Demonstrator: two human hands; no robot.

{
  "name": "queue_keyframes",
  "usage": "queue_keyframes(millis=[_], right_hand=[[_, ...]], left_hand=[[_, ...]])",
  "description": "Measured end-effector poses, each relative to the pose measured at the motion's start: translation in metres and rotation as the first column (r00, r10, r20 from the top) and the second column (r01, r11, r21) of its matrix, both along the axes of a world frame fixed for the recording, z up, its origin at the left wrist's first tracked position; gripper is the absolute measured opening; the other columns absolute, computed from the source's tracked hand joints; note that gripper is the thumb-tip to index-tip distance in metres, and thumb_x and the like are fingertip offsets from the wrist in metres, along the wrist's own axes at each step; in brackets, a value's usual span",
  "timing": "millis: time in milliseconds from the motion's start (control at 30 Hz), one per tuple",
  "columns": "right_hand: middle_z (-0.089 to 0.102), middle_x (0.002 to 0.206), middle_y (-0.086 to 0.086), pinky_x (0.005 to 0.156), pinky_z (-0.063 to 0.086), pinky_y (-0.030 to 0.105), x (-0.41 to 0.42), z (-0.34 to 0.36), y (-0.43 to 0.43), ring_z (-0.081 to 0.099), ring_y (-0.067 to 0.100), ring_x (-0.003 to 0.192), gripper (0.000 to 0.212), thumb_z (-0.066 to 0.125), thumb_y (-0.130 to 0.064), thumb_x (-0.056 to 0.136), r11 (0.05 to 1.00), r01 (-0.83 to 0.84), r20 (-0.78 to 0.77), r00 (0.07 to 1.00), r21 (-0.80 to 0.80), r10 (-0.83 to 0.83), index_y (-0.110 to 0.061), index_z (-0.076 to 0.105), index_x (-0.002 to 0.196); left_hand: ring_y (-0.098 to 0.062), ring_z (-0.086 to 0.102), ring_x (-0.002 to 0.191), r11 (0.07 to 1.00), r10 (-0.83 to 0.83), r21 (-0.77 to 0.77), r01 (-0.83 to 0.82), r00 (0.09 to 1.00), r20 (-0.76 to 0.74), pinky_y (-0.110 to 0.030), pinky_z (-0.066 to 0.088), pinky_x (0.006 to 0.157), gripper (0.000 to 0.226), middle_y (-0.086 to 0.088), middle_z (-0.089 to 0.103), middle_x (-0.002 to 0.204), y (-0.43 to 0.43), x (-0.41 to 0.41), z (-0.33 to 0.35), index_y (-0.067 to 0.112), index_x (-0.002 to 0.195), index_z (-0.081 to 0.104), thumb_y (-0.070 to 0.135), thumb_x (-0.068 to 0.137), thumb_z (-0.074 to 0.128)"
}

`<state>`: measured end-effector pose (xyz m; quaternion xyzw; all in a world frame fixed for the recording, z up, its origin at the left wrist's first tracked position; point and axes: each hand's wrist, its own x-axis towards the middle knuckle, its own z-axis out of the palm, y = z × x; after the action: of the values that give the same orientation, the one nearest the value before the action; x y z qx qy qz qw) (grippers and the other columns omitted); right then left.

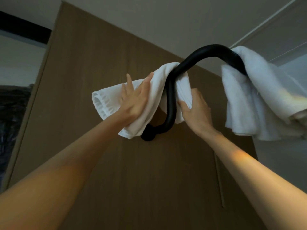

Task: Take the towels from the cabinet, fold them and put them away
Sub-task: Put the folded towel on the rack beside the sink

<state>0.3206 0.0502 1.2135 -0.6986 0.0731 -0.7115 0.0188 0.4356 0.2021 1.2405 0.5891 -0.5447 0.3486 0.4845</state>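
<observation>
A folded white towel (154, 90) hangs over the lower bend of a curved black rail (171, 100) fixed to a brown cabinet panel (93, 67). My left hand (134, 100) lies flat against the towel's left side, fingers straight. My right hand (196, 112) grips the towel's right end beside the rail, thumb and fingers curled round the cloth. A second white towel (255, 97) is draped over the rail's upper bend at the right.
The view looks steeply upward. A pale ceiling (166, 17) with a thin white rod (265, 22) is above. A dark window or opening (15, 103) is at the left. A thin vertical bar handle (219, 180) runs down the cabinet panel.
</observation>
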Motion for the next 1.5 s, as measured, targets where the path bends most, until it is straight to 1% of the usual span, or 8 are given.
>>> queue_keyframes(millis=[267, 500, 700, 967, 1133, 1233, 1333, 1500], right_hand=[[0.051, 0.103, 0.0, 0.074, 0.045, 0.034, -0.008, -0.002, 0.001, 0.054, 0.018, 0.091, 0.02, 0.056, -0.029, 0.095, 0.994, -0.095, -0.031, 0.995, 0.057, 0.096, -0.016, 0.044, 0.105], [0.042, 0.137, 0.004, 0.096, 0.036, 0.031, -0.011, -0.004, 0.002, 0.042, 0.026, 0.13, 0.044, 0.042, -0.032, 0.102, 0.935, -0.244, -0.216, 0.929, 0.257, 0.301, -0.011, 0.029, 0.138], [0.011, 0.162, 0.003, 0.118, 0.017, 0.038, -0.01, -0.02, -0.001, 0.012, 0.02, 0.148, 0.068, 0.043, -0.03, 0.103, 0.889, -0.322, -0.194, 0.897, 0.327, 0.396, -0.018, -0.001, 0.154], [0.012, 0.161, -0.005, 0.115, 0.015, 0.031, -0.009, -0.055, 0.0, 0.011, 0.015, 0.147, 0.072, 0.044, -0.029, 0.103, 0.797, -0.423, -0.16, 0.834, 0.43, 0.529, -0.02, -0.005, 0.154], [0.048, 0.137, -0.005, 0.111, 0.035, 0.044, -0.011, -0.041, 0.004, 0.047, 0.017, 0.127, 0.053, 0.056, -0.049, 0.091, 0.688, -0.566, -0.08, 0.743, 0.454, 0.664, -0.027, 0.035, 0.134], [0.057, 0.133, -0.001, 0.108, 0.04, 0.049, -0.01, -0.025, -0.007, 0.056, 0.019, 0.122, 0.069, 0.049, -0.074, 0.079, 0.472, -0.717, 0.094, 0.594, 0.513, 0.799, -0.034, 0.043, 0.135], [0.066, 0.122, 0.006, 0.103, 0.046, 0.043, -0.015, -0.004, -0.007, 0.064, 0.022, 0.111, 0.055, 0.037, -0.057, 0.097, 0.323, -0.763, 0.254, 0.53, 0.56, 0.809, -0.023, 0.051, 0.138], [0.072, 0.089, 0.008, 0.086, 0.055, 0.037, -0.013, 0.017, -0.004, 0.067, 0.023, 0.086, 0.034, 0.047, -0.037, 0.1, 0.276, -0.759, 0.281, 0.513, 0.589, 0.811, -0.012, 0.068, 0.107]], left_hand=[[-0.039, -0.005, 0.146, 0.82, 0.549, 0.169, -0.547, 0.835, 0.044, -0.06, -0.014, 0.112, 0.084, -0.02, 0.002, 0.159, 0.005, 0.031, 0.006, 0.055, 0.146, -0.002, 0.088, 0.068, -0.007], [-0.039, 0.015, 0.143, 0.947, 0.311, 0.148, -0.285, 0.931, -0.193, -0.056, 0.007, 0.114, 0.075, -0.014, 0.018, 0.157, -0.015, 0.014, -0.015, 0.061, 0.142, 0.001, 0.089, 0.073, 0.006], [-0.023, 0.029, 0.142, 0.979, -0.19, 0.005, 0.202, 0.931, -0.311, -0.053, 0.018, 0.115, 0.096, 0.006, 0.032, 0.154, -0.02, -0.003, -0.009, 0.062, 0.139, 0.019, 0.103, 0.052, 0.021], [-0.029, -0.008, 0.148, 0.916, -0.373, 0.019, 0.402, 0.866, -0.332, -0.061, 0.007, 0.115, 0.077, 0.013, -0.001, 0.161, -0.025, -0.033, 0.006, 0.052, 0.147, -0.002, 0.079, 0.083, 0.031], [-0.033, -0.006, 0.148, 0.907, -0.391, 0.013, 0.422, 0.852, -0.347, -0.061, 0.007, 0.115, 0.077, 0.015, -0.004, 0.16, -0.037, -0.018, 0.0, 0.054, 0.144, -0.008, 0.075, 0.085, 0.037], [-0.027, 0.016, 0.145, 0.916, -0.375, 0.008, 0.4, 0.866, -0.329, -0.053, 0.022, 0.114, 0.074, 0.016, 0.008, 0.159, -0.032, -0.019, -0.007, 0.048, 0.148, 0.002, 0.07, 0.088, 0.039], [-0.036, 0.037, 0.133, 0.955, -0.269, 0.084, 0.283, 0.952, -0.148, -0.05, 0.035, 0.106, 0.078, -0.016, 0.035, 0.147, -0.012, -0.012, 0.01, 0.013, 0.144, 0.028, 0.069, 0.09, 0.029], [-0.035, 0.056, 0.109, 0.993, 0.01, 0.113, 0.015, 0.977, -0.215, -0.055, 0.043, 0.095, 0.104, -0.018, 0.054, 0.128, 0.003, -0.01, 0.046, 0.02, 0.124, 0.051, 0.097, 0.061, 0.02]])
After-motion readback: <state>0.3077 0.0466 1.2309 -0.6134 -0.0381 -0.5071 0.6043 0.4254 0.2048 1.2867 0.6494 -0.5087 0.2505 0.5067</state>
